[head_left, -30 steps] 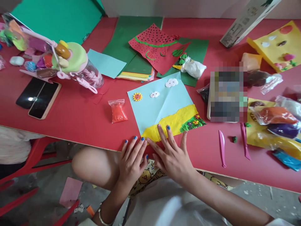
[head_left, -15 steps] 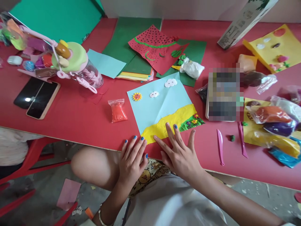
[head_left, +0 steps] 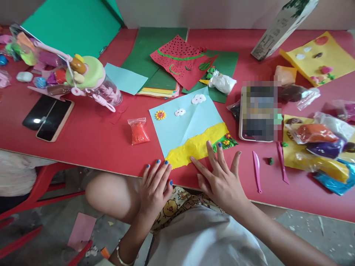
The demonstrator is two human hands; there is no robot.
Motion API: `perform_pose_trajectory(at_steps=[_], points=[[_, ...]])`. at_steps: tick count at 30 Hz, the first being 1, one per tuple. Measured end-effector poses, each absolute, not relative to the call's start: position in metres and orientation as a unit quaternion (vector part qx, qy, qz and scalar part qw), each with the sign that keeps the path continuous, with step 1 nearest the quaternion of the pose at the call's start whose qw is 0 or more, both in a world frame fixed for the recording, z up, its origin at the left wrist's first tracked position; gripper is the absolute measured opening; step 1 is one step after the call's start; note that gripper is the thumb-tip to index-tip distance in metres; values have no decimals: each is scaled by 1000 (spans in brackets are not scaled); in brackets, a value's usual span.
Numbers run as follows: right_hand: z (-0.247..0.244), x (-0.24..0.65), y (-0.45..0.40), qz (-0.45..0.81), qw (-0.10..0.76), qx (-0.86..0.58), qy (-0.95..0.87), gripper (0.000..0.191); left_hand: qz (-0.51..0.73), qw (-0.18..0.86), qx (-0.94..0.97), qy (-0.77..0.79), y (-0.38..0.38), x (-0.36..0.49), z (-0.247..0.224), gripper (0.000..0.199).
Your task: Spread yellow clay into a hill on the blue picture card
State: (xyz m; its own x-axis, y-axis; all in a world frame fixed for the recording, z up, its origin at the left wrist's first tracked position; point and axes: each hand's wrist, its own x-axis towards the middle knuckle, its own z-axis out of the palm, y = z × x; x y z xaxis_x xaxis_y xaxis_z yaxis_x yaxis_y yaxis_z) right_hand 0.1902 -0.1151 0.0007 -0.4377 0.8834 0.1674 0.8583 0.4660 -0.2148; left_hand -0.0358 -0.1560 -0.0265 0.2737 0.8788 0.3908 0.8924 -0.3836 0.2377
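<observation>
A light blue sheet of paper [head_left: 177,127] lies on the red table in front of me, with a clay sun [head_left: 160,115] and two white clay clouds [head_left: 198,99] on it. Along its lower part runs a band of yellow clay [head_left: 191,147], and green clay with small flowers [head_left: 226,142] fills the right corner. My right hand [head_left: 222,175] has its fingers spread, the fingertips on the yellow clay's lower edge and by the green clay. Flat at the table edge, my left hand [head_left: 156,184] touches the sheet's lower left corner with its fingertips. Neither hand holds anything.
A bag of red clay [head_left: 138,132] is left of the sheet. Two pink plastic knives [head_left: 257,171] and several clay bags [head_left: 318,133] lie at right, near a pixelated device [head_left: 241,118]. A cup [head_left: 112,92] and a phone [head_left: 55,120] stand left. Behind lies a watermelon picture [head_left: 180,59].
My right hand has slid to the right along the yellow clay, toward the green corner. My left hand stays at the sheet's lower left corner. The view has shifted slightly.
</observation>
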Motion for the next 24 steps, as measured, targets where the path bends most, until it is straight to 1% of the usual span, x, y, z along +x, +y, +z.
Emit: perform_pose_trajectory(at_steps=[3,6,8,11,19,24], points=[[6,183,-115,42,148,-508,-847,61,-237,22,-798,-553,-156,-36,-29,59],[7,167,-114,58,130,-464,-875,64,-234,36,-802,-548,-156,-36,-31,60],[5,157,-112,65,118,-443,-886,61,-234,44,-803,-546,-155,-37,-32,60],[0,150,-110,65,122,-447,-884,58,-235,44,-804,-544,-155,-37,-32,61],[-5,169,-105,53,134,-474,-869,60,-235,27,-798,-554,-156,-36,-31,59],[-7,188,-100,28,134,-476,-869,51,-233,30,-801,-551,-156,-36,-29,57]])
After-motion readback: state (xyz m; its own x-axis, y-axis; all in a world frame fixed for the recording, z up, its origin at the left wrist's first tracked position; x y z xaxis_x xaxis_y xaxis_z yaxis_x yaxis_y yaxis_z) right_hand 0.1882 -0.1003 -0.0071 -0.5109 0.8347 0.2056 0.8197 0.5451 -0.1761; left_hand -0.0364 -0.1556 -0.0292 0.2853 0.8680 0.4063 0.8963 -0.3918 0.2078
